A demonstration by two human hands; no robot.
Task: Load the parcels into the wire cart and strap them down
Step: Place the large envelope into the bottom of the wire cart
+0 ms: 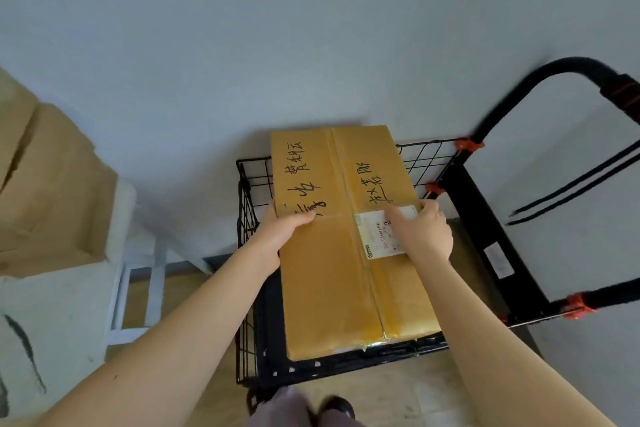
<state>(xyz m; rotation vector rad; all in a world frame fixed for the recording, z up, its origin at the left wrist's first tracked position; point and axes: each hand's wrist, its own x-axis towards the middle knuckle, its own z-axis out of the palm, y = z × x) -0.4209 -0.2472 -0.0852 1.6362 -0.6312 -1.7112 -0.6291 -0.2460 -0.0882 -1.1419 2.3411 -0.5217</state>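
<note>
Fingers (401, 224) of our right hand (427, 236) and left hand (285, 230) curled round parcel (329, 295) edges; parcel sat over wire cart (246, 218). We judged best: lower level, knuckles clear of its sides.

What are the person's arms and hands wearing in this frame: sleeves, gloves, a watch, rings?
Nothing that shows. Both forearms are bare from the frame's lower edge to the wrists: no sleeves, watch or bands. The left hand and right hand are ungloved, with no rings in view, though the left fingers are hidden behind the parcel.
</note>
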